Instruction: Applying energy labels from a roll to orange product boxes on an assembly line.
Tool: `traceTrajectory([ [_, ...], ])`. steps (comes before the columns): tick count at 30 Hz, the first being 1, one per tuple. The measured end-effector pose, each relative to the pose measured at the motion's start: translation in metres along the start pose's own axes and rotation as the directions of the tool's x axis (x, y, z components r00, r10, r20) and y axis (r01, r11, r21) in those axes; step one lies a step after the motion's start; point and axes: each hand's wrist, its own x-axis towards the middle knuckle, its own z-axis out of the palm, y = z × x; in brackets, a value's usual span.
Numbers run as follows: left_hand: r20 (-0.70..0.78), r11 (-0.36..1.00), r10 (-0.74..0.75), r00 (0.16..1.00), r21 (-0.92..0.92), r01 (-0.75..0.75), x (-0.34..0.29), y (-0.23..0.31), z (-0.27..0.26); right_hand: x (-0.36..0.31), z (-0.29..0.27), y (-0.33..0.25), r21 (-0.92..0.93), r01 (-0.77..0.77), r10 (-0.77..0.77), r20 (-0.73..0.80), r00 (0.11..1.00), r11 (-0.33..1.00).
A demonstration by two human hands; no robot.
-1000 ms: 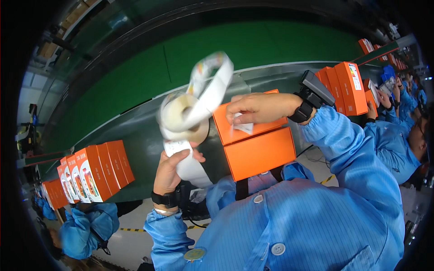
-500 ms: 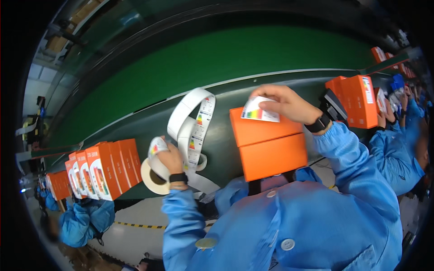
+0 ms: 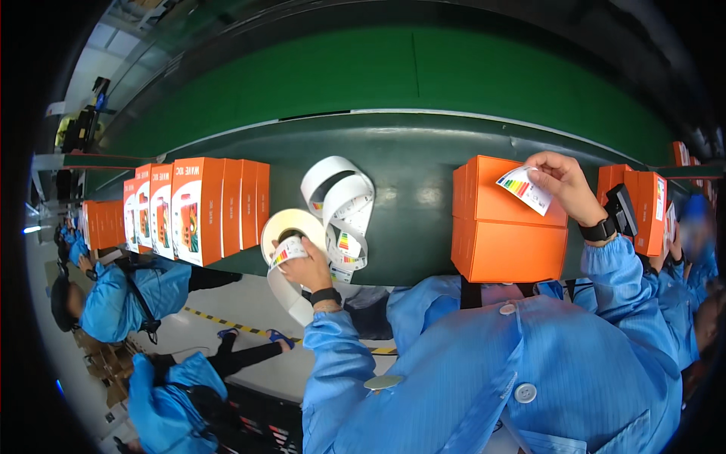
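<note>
evidently, right grip [image 3: 566, 186] is pinching a freed label [image 3: 523, 189], seemingly unapplied, over an orange box [image 3: 495, 208]; left grip [image 3: 306, 271] is clasping label strip [image 3: 288, 251].

A green conveyor belt [image 3: 363, 79] spans the far side. At left is a blue-smocked co-worker [image 3: 125, 303]; below, another co-worker [image 3: 170, 401] wears blue sandals [image 3: 280, 338] near black-and-yellow floor tape [image 3: 215, 320].

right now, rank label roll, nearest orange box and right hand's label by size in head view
1. Nearest orange box
2. Label roll, partly behind left hand
3. Label in right hand
</note>
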Motion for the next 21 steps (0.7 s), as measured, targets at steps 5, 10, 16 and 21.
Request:
traceTrajectory([
  [5, 0.036, 0.975, 0.219, 0.975, 0.023, -0.22, 0.007, 0.045, 0.017, 0.011, 0.006, -0.021, -0.319, 0.251, -0.203, 0.176, 0.963, 0.914],
  [10, 0.116, 0.946, 0.31, 0.944, -0.13, -0.295, 0.038, 0.07, 0.022, 0.029, 0.015, -0.019, -0.375, 0.238, -0.123, 0.304, 0.945, 0.896],
  [16, 0.361, 0.538, 0.16, 0.919, -0.812, 0.225, 0.034, 0.152, -0.079, 0.034, 0.012, -0.002, -0.46, 0.249, -0.158, 0.228, 0.961, 0.853],
  [21, 0.653, 0.452, 0.411, 0.636, -0.752, 0.479, -0.032, 0.19, -0.099, 0.014, 0.024, 0.001, -0.238, 0.086, -0.089, -0.003, 0.996, 0.968],
])
